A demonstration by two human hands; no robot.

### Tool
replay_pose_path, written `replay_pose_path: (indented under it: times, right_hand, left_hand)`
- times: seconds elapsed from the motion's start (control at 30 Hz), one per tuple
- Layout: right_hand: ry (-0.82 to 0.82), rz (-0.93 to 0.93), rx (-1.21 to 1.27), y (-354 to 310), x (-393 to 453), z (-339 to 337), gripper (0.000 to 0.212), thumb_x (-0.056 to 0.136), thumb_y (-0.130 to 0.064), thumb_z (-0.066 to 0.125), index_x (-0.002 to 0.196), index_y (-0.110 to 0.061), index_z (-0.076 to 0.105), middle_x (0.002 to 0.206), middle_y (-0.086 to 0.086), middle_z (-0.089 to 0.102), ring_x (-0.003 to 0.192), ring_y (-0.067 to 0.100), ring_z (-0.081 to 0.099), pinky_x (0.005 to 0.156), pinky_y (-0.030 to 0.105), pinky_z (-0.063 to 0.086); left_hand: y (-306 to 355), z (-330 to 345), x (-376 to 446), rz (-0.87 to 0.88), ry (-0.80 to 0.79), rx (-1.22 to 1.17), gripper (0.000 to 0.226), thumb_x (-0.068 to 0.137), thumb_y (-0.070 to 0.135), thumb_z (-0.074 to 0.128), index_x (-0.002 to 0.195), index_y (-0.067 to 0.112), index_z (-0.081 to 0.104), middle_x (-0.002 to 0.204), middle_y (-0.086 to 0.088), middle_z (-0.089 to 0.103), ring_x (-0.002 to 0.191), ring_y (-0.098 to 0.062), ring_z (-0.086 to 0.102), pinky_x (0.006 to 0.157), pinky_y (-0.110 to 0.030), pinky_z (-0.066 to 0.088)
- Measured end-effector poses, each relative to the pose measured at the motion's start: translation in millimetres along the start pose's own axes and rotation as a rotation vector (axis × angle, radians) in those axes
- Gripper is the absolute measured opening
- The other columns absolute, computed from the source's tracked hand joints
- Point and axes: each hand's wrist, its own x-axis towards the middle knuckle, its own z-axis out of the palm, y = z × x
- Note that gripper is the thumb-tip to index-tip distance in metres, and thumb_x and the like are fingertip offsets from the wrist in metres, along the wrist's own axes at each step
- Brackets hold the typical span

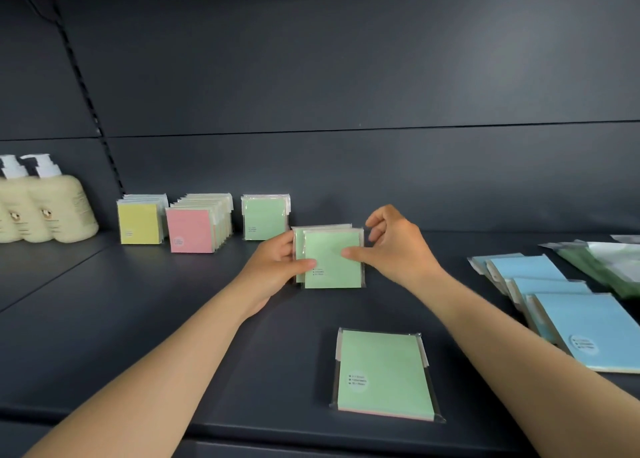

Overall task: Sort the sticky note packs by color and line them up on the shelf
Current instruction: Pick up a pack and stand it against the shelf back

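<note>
Left hand (277, 267): gripping upright green sticky note packs (332, 260), thumb across front
Right hand (394, 246): thumb on front pack; fingers curled behind
Shelf (173, 319): flat green pack (384, 374) near front edge

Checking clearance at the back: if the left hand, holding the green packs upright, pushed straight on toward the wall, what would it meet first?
Probably the standing green row, just beyond the left hand; depth is unclear.
</note>
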Motion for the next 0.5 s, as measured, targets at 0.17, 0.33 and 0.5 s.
replay_pose_path:
  times: [0.17,0.33,0.5]
  right_hand:
    - [-0.697,0.022,-0.499,-31.3,-30.3,-46.3,0.053,0.062,-0.059,0.077,0.102,-0.028,0.06,0.093,-0.013,0.065,0.092,0.011,0.064,0.081,0.027,0.049]
    - [-1.007,-0.034,-0.707,-43.5,-49.5,-44.7,0.05,0.07,-0.05,0.076,0.109,-0.021,0.064,0.095,-0.003,0.068,0.085,0.014,0.065,0.079,0.024,0.051]
    - [-0.922,-0.149,-0.871,-23.3,-37.9,-15.1,0.014,0.086,-0.023,0.062,0.074,-0.026,0.054,0.095,0.006,0.064,0.071,0.018,0.052,0.079,0.037,0.052]
  left_hand:
    - [-1.8,-11.5,2.5,-0.041,0.161,-0.039,0.039,0.085,-0.006,0.059,0.112,0.022,0.061,0.101,0.007,0.07,0.093,-0.006,0.066,0.078,-0.018,0.051]
    - [-3.1,-12.8,3.3,-0.05,0.185,-0.075,0.04,0.085,-0.01,0.057,0.108,0.023,0.062,0.101,0.004,0.069,0.095,-0.011,0.065,0.085,-0.026,0.05]
    - [-4.0,-12.5,4.3,-0.044,0.185,-0.082,0.04,0.085,-0.011,0.056,0.107,0.022,0.062,0.1,0.003,0.069,0.094,-0.012,0.066,0.088,-0.028,0.05]
